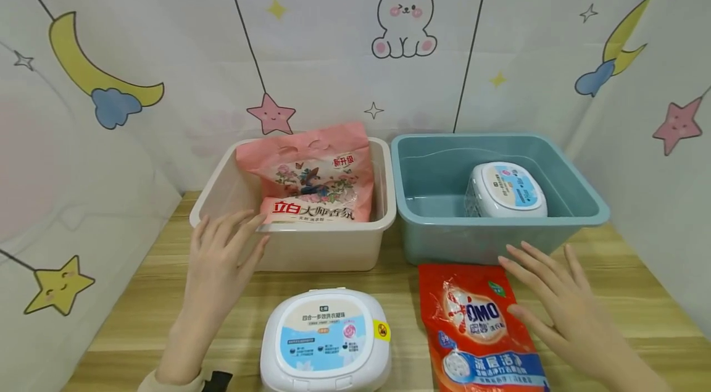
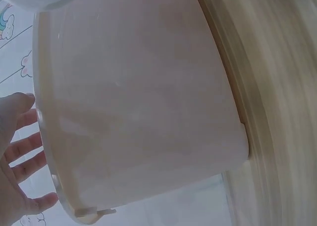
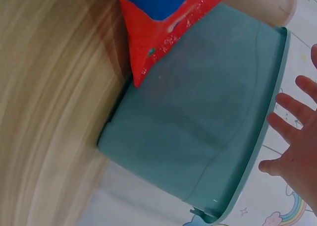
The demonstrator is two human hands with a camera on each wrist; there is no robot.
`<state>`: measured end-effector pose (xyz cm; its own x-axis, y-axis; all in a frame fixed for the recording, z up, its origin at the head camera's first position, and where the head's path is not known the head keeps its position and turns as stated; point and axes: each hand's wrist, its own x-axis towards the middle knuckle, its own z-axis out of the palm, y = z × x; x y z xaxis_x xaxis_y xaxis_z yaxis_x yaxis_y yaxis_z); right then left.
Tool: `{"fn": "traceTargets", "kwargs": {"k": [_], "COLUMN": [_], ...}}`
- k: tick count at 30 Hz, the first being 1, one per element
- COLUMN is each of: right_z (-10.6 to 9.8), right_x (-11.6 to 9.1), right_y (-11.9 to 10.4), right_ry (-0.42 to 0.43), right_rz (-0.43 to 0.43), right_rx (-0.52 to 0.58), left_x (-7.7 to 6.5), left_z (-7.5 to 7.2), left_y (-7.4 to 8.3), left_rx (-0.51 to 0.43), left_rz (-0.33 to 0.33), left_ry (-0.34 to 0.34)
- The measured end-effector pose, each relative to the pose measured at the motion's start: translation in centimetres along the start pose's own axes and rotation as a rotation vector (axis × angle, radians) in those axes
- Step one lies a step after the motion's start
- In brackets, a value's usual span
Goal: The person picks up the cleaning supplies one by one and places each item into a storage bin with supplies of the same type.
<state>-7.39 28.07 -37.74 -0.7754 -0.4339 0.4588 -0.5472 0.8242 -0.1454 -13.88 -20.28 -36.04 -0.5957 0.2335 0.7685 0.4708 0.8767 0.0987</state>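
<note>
My left hand (image 1: 222, 262) is held near the front left rim of a white tub (image 1: 311, 250), fingers spread and nothing in them. Inside that tub leans a pink bag of laundry powder (image 1: 316, 179). My right hand (image 1: 561, 305) hovers beside the red OMO detergent bag (image 1: 483, 330), its fingers spread and holding nothing. Behind that bag stands a blue-green tub (image 1: 489, 237) with a white lidded box (image 1: 508, 191) inside. Between my hands, a second white lidded box (image 1: 326, 342) with a blue label sits on the table. The right wrist view shows the fingers near the tub's rim.
The wooden table (image 1: 144, 312) carries both tubs, standing side by side at the back. A white cloth (image 1: 333, 58) printed with stars, moons and a rabbit hangs behind them, and printed panels flank both sides.
</note>
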Motion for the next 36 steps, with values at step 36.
{"fn": "traceTargets", "kwargs": {"k": [36], "right_z": [2.9], "right_x": [-3.5], "right_y": [-1.1], "right_ry": [-0.125], "right_rz": [-0.017], "right_rx": [-0.062], "left_x": [-0.6], "left_z": [1.1], "left_y": [0.2], "left_rx": [-0.036], "left_rz": [-0.082], "left_ry": [0.094]}}
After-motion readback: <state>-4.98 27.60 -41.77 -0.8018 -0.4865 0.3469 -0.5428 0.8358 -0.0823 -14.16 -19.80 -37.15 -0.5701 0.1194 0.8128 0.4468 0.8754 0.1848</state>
